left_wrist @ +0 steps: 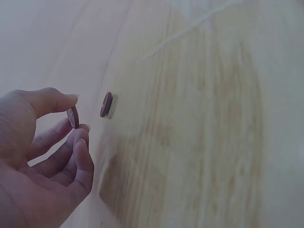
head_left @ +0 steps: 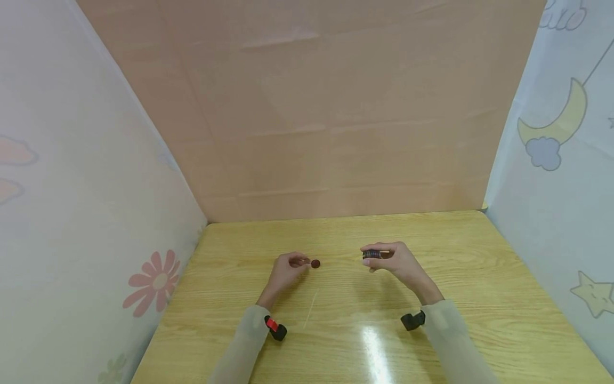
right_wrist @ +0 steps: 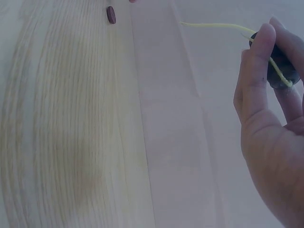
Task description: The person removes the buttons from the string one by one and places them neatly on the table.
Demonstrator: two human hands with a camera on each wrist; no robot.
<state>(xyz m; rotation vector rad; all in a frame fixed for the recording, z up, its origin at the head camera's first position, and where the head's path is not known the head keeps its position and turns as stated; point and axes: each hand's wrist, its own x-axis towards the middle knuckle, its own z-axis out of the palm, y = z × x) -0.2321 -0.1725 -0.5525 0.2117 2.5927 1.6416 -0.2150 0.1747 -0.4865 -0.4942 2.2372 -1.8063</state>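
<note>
A small dark red disc [left_wrist: 72, 117] is pinched between the thumb and a finger of my left hand [head_left: 286, 274], slightly off the table; pale dots show on its face. Just beyond those fingertips, a second dark red disc [head_left: 315, 263] lies apart on the wood. My right hand [head_left: 400, 264], raised above the table, grips a short, dark, ridged cylinder [head_left: 371, 254] between thumb and fingers. A yellow cord [right_wrist: 216, 24] runs along the cylinder's side, and its loose end sticks out past the fingers. Part of the cylinder is hidden behind the fingers.
The light wooden table [head_left: 230, 320] meets a brown paper backdrop [head_left: 336, 133] at its far edge. White printed sheets stand left and right. A thin pale line [head_left: 310, 309] marks the table between the forearms. Each wrist carries a black camera [head_left: 412, 321].
</note>
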